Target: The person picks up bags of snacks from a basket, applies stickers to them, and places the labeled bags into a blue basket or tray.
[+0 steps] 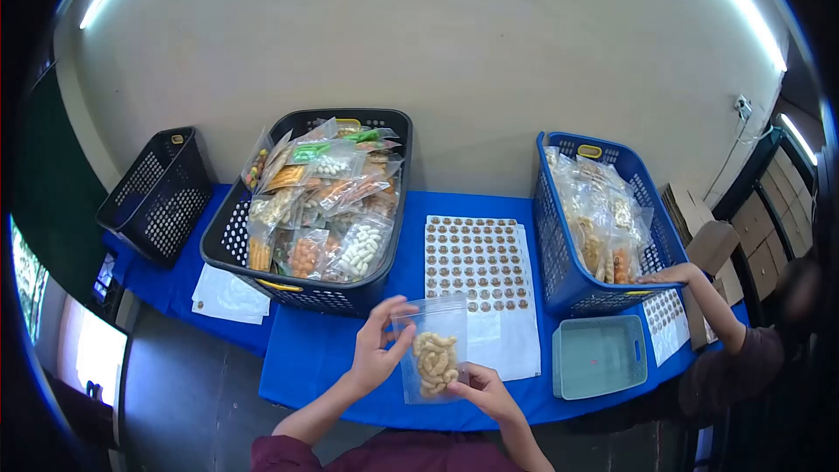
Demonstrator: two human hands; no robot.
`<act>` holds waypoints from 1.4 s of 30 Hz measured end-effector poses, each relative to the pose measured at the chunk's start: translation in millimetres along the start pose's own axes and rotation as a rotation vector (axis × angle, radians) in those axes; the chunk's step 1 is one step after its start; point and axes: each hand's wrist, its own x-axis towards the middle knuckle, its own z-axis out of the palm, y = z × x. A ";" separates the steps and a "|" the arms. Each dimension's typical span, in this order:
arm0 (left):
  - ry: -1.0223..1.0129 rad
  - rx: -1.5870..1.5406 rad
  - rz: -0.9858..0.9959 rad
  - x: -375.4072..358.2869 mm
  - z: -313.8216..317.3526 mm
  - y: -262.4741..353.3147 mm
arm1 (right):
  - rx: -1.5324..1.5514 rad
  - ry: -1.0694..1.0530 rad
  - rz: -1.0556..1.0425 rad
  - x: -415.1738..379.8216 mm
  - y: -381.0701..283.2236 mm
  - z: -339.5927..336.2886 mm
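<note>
Clearly, in the head view, the person's right hand (489, 392) is pinching the lower corner of a clear bag (444, 318), with the thumb lying in front. The left hand (380, 345) is curling at the bag's upper edge, around ten o'clock; whether it is gripping or only touching, I cannot tell. The bag is hovering over the blue cloth (336, 358), with pale, curved nuts (434, 363) filling its middle.

Counting from the bag, a heaped black basket (323, 299) is standing at eleven o'clock, a sticker sheet (476, 258) is lying at one, a blue basket (603, 297) is standing at two and a green tray (585, 376) is sitting at three.

A slip seems the likeliest trouble, should that one corner be bearing most of the weight. The seal's state is not showing; a gap there, plus a tilt, could be spilling nuts. Bags are poking past the black basket's rim, so a knock could be toppling some.

As for writing, the round brown stickers are too small for reading, and a red mark (594, 361) in the tray is also illegible. No label is showing on the held bag.
</note>
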 end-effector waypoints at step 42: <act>0.695 -0.262 -0.236 -81.0 -29.6 -14.0 | -1.244 0.357 -0.044 137.5 213.5 -205.8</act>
